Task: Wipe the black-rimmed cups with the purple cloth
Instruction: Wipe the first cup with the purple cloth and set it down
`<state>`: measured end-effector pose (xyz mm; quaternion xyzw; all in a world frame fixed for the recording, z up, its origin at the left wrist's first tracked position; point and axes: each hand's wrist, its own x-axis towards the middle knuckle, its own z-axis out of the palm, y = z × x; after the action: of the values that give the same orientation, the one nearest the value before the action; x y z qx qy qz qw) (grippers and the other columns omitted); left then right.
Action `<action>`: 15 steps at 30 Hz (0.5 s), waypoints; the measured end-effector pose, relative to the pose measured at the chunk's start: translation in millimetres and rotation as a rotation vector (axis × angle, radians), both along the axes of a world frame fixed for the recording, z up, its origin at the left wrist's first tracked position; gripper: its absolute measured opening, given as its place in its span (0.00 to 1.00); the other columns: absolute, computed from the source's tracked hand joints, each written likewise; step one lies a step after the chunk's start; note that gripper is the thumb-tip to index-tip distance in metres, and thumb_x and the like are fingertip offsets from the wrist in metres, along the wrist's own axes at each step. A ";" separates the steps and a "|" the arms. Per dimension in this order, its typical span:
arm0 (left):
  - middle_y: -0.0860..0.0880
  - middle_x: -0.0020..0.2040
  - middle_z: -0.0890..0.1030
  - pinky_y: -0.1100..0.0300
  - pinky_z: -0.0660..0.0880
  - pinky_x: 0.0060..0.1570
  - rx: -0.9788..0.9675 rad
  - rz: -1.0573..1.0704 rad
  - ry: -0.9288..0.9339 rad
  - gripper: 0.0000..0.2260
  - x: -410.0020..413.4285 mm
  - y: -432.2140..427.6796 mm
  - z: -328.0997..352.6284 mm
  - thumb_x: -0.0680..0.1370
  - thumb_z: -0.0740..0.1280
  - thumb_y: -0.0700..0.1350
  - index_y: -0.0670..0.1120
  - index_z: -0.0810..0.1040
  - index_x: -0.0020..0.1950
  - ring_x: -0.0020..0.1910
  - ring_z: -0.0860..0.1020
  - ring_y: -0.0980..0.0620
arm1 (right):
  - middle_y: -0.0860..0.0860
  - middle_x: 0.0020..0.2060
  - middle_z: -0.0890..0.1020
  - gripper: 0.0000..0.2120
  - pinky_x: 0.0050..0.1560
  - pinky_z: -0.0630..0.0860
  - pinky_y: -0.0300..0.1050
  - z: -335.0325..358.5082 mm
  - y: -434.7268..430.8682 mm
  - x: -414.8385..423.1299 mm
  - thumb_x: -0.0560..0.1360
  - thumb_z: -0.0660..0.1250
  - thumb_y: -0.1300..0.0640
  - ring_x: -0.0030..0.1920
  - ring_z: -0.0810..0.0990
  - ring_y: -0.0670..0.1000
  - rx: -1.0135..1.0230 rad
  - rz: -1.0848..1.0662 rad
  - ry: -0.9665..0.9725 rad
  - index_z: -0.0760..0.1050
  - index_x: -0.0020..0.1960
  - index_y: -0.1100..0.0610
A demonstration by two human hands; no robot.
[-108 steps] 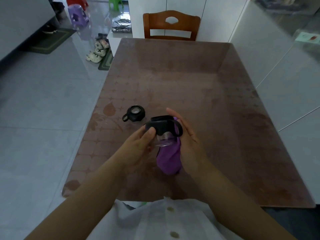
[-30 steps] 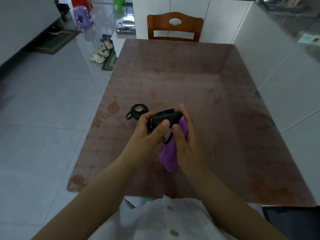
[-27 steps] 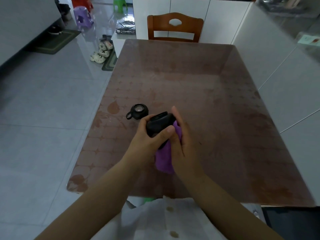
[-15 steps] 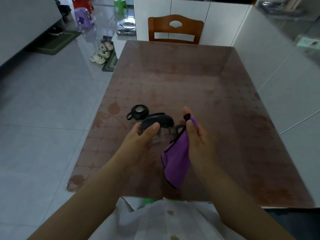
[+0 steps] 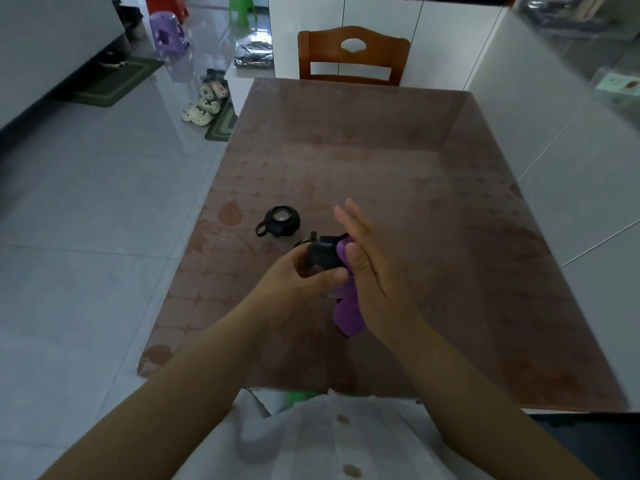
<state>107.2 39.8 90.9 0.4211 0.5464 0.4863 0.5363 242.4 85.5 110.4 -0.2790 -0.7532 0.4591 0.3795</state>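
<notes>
Cup, above the surface: left hand is gripping its black rim while right hand, fingers extended, is pressing the cloth against it, wiping apparently under way; second cup, just beyond the hands, is likely awaiting its turn.

No legible text, label or brand anywhere (paper card far right too blurred).

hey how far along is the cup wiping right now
Nothing clearly looks finished. In hand: the left hand grips one cup while the right hand presses the cloth against it. Left: the second cup sits on the table, untouched; whether it was wiped already cannot be told.
</notes>
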 end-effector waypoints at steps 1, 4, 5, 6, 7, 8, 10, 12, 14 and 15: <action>0.54 0.50 0.84 0.61 0.78 0.52 0.000 0.019 -0.013 0.32 -0.3 0.6 -2.5 0.55 0.77 0.65 0.54 0.78 0.55 0.53 0.81 0.53 | 0.46 0.71 0.62 0.17 0.68 0.57 0.29 -1.1 0.8 0.6 0.80 0.52 0.60 0.72 0.59 0.43 0.001 0.005 0.008 0.62 0.68 0.52; 0.51 0.50 0.84 0.55 0.76 0.55 0.004 0.022 -0.098 0.32 -1.0 -0.6 -6.6 0.55 0.77 0.66 0.54 0.79 0.54 0.52 0.81 0.50 | 0.44 0.70 0.63 0.17 0.68 0.59 0.29 -4.2 0.6 3.4 0.80 0.51 0.60 0.72 0.60 0.43 -0.052 0.006 0.048 0.63 0.67 0.51; 0.50 0.51 0.83 0.54 0.75 0.55 -0.012 0.024 -0.120 0.33 -1.1 -1.3 -7.1 0.55 0.77 0.66 0.53 0.78 0.56 0.52 0.81 0.49 | 0.43 0.69 0.64 0.17 0.68 0.59 0.30 -5.3 0.1 4.7 0.80 0.51 0.59 0.72 0.61 0.42 -0.075 0.005 0.061 0.62 0.67 0.49; 0.49 0.53 0.82 0.53 0.74 0.55 -0.018 0.034 -0.139 0.35 -1.0 -2.1 -7.1 0.55 0.77 0.66 0.51 0.77 0.58 0.53 0.80 0.48 | 0.42 0.69 0.65 0.17 0.68 0.60 0.30 -6.9 -0.1 6.4 0.80 0.51 0.59 0.71 0.61 0.41 -0.097 0.003 0.069 0.62 0.67 0.49; 0.46 0.55 0.81 0.53 0.74 0.55 -0.015 0.051 -0.155 0.39 -0.9 -2.8 -8.2 0.55 0.77 0.66 0.49 0.76 0.60 0.54 0.79 0.47 | 0.41 0.68 0.66 0.17 0.67 0.61 0.30 -8.1 -0.6 7.7 0.80 0.50 0.59 0.71 0.62 0.40 -0.124 0.004 0.076 0.62 0.68 0.49; 0.44 0.57 0.80 0.52 0.74 0.56 -0.015 0.060 -0.174 0.42 -0.8 -3.9 -8.6 0.55 0.77 0.66 0.47 0.74 0.63 0.55 0.79 0.46 | 0.40 0.67 0.67 0.17 0.67 0.62 0.31 -9.9 -0.6 8.7 0.81 0.50 0.59 0.70 0.64 0.40 -0.160 0.005 0.081 0.62 0.68 0.49; 0.41 0.59 0.80 0.53 0.77 0.54 -0.043 0.066 -0.244 0.41 0.0 -6.0 -8.0 0.59 0.77 0.63 0.44 0.71 0.65 0.55 0.80 0.45 | 0.41 0.66 0.70 0.17 0.66 0.65 0.33 -12.2 -0.3 9.6 0.81 0.50 0.57 0.69 0.67 0.40 -0.239 -0.017 0.088 0.64 0.68 0.49; 0.43 0.56 0.80 0.63 0.79 0.45 -0.062 0.080 -0.309 0.29 1.8 -8.3 -6.8 0.67 0.70 0.56 0.43 0.72 0.63 0.50 0.82 0.52 | 0.43 0.64 0.73 0.16 0.64 0.67 0.31 -14.1 0.4 10.8 0.81 0.51 0.55 0.66 0.69 0.39 -0.287 -0.106 0.111 0.66 0.67 0.48; 0.41 0.59 0.79 0.61 0.79 0.48 -0.089 0.115 -0.314 0.28 1.8 -9.0 -5.6 0.70 0.69 0.56 0.43 0.71 0.65 0.53 0.81 0.49 | 0.41 0.64 0.73 0.15 0.65 0.67 0.32 -11.5 0.6 12.9 0.80 0.52 0.52 0.66 0.69 0.38 -0.279 -0.190 0.146 0.67 0.65 0.44; 0.41 0.62 0.78 0.55 0.78 0.55 -0.099 0.140 -0.274 0.34 1.0 -7.9 -6.9 0.67 0.72 0.60 0.43 0.70 0.66 0.57 0.79 0.46 | 0.39 0.64 0.72 0.15 0.65 0.65 0.31 -7.5 -0.4 13.1 0.80 0.52 0.51 0.67 0.68 0.37 -0.240 -0.189 0.141 0.66 0.65 0.43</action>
<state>108.2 31.9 84.1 0.2846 0.5194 0.5478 0.5909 255.5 85.1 103.0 -0.3591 -0.6347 0.5266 0.4370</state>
